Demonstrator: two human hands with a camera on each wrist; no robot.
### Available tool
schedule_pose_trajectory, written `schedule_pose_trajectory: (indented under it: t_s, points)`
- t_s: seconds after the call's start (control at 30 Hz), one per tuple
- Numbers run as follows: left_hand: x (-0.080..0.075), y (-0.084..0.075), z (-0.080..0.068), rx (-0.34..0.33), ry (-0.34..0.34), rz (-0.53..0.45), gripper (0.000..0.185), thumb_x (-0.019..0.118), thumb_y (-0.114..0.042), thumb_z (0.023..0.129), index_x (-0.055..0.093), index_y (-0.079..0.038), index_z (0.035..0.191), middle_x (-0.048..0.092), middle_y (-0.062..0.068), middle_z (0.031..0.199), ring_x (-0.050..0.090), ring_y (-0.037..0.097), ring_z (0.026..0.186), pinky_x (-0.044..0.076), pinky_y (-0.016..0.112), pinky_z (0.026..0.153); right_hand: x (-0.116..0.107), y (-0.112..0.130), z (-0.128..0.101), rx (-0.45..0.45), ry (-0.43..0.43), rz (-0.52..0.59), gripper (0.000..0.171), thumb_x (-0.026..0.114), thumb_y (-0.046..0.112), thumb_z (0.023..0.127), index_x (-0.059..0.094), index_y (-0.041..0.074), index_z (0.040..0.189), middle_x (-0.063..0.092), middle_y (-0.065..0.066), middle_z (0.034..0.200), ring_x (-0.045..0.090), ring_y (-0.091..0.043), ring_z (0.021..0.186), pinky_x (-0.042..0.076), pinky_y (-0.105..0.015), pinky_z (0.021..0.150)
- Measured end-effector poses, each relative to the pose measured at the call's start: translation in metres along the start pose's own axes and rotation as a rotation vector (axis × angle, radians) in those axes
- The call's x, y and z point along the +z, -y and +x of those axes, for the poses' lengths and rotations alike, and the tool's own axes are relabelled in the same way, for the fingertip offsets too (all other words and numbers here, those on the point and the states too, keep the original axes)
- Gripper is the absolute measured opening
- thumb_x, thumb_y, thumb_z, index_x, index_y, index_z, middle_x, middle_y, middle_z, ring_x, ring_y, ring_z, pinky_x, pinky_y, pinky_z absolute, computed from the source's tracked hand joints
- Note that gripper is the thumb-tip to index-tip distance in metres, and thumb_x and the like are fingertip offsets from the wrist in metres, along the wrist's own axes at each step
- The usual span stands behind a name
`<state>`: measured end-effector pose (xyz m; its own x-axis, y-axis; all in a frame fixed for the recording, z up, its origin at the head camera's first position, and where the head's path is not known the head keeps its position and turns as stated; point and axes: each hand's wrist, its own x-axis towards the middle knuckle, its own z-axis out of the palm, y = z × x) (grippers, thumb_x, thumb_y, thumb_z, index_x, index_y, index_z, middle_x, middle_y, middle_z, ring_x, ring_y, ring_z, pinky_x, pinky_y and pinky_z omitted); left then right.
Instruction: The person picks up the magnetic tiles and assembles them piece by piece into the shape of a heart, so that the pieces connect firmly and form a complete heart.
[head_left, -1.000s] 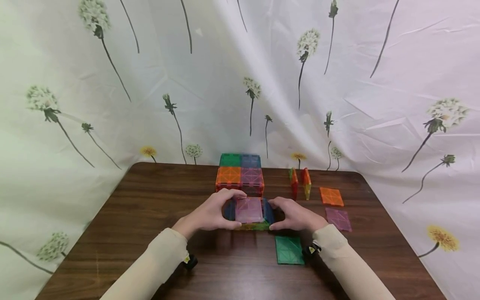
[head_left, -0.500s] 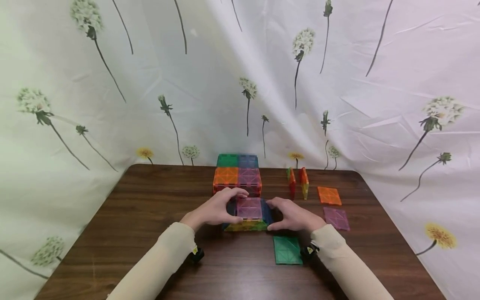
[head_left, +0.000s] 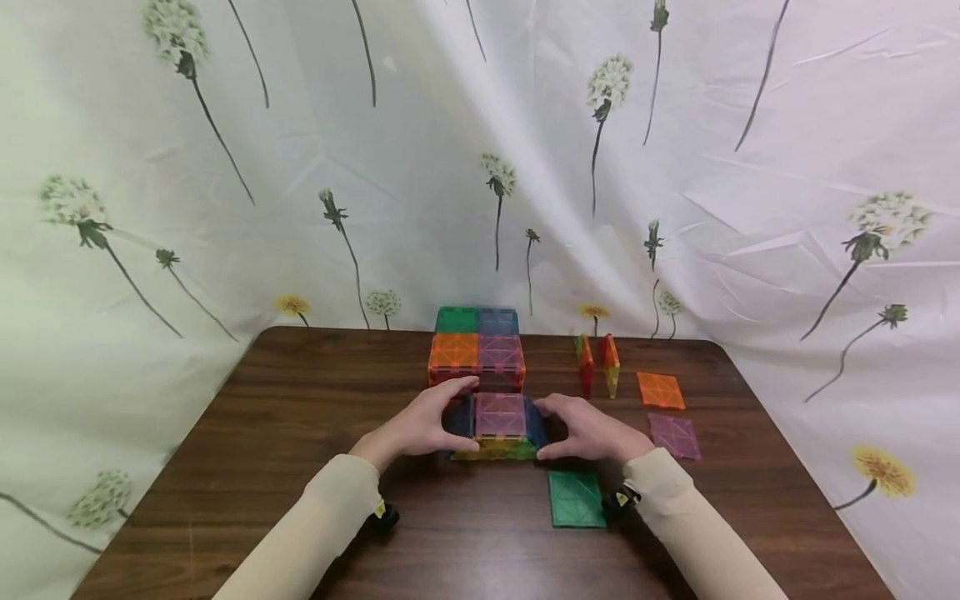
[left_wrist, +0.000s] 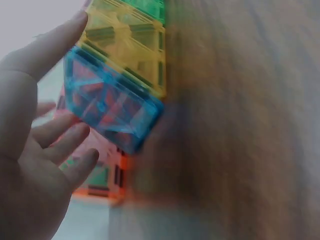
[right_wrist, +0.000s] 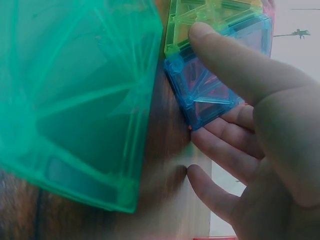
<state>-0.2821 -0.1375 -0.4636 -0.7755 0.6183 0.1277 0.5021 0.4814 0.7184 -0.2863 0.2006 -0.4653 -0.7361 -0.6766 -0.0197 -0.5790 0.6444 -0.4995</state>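
Note:
A small cube of magnetic tiles [head_left: 498,427] sits on the brown table [head_left: 300,433], with a pink top, blue sides and a yellow-green front. My left hand [head_left: 450,421] cups its left side, thumb at the front and fingers round the back. My right hand [head_left: 558,427] cups the right side the same way. In the left wrist view my left hand [left_wrist: 35,150] is by the blue side tile [left_wrist: 112,107], its thumb tip on the yellow tile [left_wrist: 127,45]. In the right wrist view my right hand [right_wrist: 250,125] has its thumb across the other blue tile [right_wrist: 210,95].
A larger tile block [head_left: 477,350] with green, blue, orange and pink tops stands just behind the cube. Two upright tiles [head_left: 597,365] stand to the right. Flat on the table lie an orange tile [head_left: 661,390], a purple tile [head_left: 675,435] and a green tile [head_left: 576,498].
The blue side tiles have closed in against the pink top. Hands and cube have shifted slightly away from me, toward the larger block.

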Motion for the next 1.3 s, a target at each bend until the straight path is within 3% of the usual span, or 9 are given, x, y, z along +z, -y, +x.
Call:
schedule_pose_trajectory:
  t_s: [0.17,0.6,0.77,0.93,1.13,1.3]
  points:
    - [0.004,0.010,-0.009,-0.050,0.002,0.014,0.097,0.088,-0.041,0.086,0.040,-0.001,0.160,0.047,0.018,0.161,0.046,0.036,0.146,0.040,0.057,0.117,-0.001,0.000,-0.001,-0.006,-0.005,-0.005,0.079,0.083,0.044,0.091,0.053,0.004,0.151,0.063,-0.008,0.140,0.062,-0.022,0.127,0.052,-0.045,0.107]
    - [0.006,0.015,-0.011,-0.013,0.013,-0.056,0.088,0.084,-0.034,0.091,0.040,-0.005,0.161,0.044,0.015,0.163,0.043,0.036,0.149,0.040,0.057,0.117,0.001,0.005,0.002,-0.037,-0.006,0.021,0.081,0.079,0.050,0.093,0.050,0.005,0.154,0.059,-0.008,0.145,0.060,-0.021,0.130,0.051,-0.046,0.108]
    - [0.006,0.017,-0.012,-0.025,0.014,-0.095,0.087,0.084,-0.033,0.092,0.040,-0.007,0.162,0.043,0.015,0.164,0.042,0.036,0.150,0.039,0.057,0.117,0.003,0.008,0.006,-0.051,-0.064,0.057,0.085,0.075,0.052,0.095,0.042,0.008,0.160,0.054,-0.007,0.153,0.056,-0.022,0.138,0.047,-0.047,0.113]
    - [0.007,0.018,-0.013,-0.024,0.015,-0.122,0.086,0.084,-0.032,0.092,0.040,-0.007,0.162,0.042,0.016,0.164,0.042,0.036,0.150,0.039,0.056,0.118,0.005,0.013,0.011,-0.086,-0.114,0.071,0.082,0.075,0.053,0.095,0.045,0.010,0.158,0.056,-0.002,0.151,0.055,-0.020,0.138,0.046,-0.047,0.114]
    - [0.008,0.019,-0.013,-0.034,0.014,-0.129,0.086,0.084,-0.032,0.092,0.040,-0.008,0.162,0.043,0.016,0.164,0.044,0.036,0.148,0.040,0.056,0.117,0.004,0.016,0.012,-0.074,-0.084,0.070,0.081,0.073,0.055,0.096,0.043,0.014,0.160,0.052,-0.001,0.154,0.051,-0.018,0.141,0.044,-0.047,0.116]
    - [0.007,0.020,-0.014,-0.062,0.031,-0.150,0.089,0.084,-0.033,0.092,0.037,-0.009,0.163,0.040,0.017,0.165,0.045,0.037,0.147,0.042,0.056,0.116,0.002,0.013,0.010,-0.040,-0.042,0.087,0.090,0.077,0.051,0.094,0.035,0.012,0.164,0.046,-0.007,0.161,0.048,-0.024,0.145,0.041,-0.050,0.118]
